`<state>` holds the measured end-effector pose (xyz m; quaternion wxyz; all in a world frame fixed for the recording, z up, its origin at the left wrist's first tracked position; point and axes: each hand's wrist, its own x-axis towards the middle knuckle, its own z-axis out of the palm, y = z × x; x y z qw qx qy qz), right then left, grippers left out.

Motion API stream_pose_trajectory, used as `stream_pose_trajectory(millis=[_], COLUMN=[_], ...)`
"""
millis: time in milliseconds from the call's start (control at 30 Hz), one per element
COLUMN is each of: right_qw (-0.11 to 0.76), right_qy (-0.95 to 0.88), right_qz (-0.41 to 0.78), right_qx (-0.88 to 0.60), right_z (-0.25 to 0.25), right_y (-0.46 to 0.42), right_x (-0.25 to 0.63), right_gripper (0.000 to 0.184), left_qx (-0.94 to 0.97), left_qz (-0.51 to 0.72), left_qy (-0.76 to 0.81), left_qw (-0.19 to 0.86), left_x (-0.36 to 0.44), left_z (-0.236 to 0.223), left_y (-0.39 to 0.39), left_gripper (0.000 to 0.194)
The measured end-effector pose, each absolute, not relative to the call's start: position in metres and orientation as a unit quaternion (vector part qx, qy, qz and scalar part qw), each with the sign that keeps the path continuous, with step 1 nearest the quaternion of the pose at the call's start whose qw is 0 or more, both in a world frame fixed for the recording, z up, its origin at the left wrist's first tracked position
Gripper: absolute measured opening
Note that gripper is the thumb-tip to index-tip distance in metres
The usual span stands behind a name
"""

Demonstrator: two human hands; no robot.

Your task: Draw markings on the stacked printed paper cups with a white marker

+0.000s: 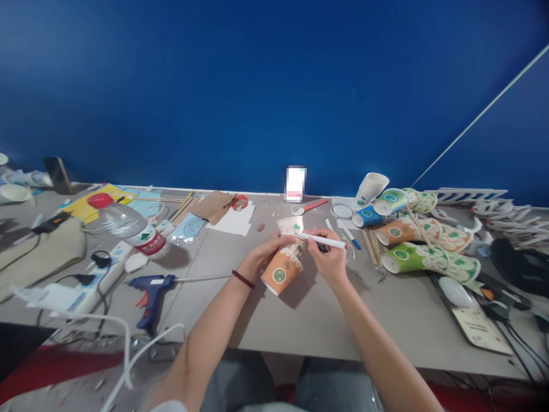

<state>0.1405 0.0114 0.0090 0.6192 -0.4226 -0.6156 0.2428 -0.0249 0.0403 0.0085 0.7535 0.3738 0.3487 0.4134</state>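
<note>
My left hand (271,247) is closed around an orange paper cup (281,269) that tilts over the table, its base toward me. A pale cup with green leaves (291,226) shows at the far end of it; whether the two are joined I cannot tell. In my right hand (330,257) is a white marker pen (323,239), gripped between thumb and fingers. Its tip points left, at the place where the cups meet. My fingers hide part of the orange cup's rim.
Joined paper cups (429,260) lie on the right, beside wooden sticks (371,247) and a computer mouse (455,292). On the left are a blue glue gun (152,292), a water bottle (132,226), a power strip (100,280) and loose cables. A pixelated phone-like screen (295,183) stands by the blue wall.
</note>
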Motion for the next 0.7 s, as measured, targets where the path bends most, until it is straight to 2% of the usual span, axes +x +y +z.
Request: stream_pose_trajectory(millis=[700], right_qw=[0.632], right_qy=[-0.602], right_qz=[0.235], right_qx=[-0.428], right_z=[0.0057], right_y=[0.0136], right_x=[0.1416], right_gripper=[0.005], left_qx=[0.376], left_qz=[0.402], left_qy=[0.369], left_qw=[0.749], left_x=[-0.0260], left_z=[0.0164], left_y=[0.0355], left_gripper=[0.047])
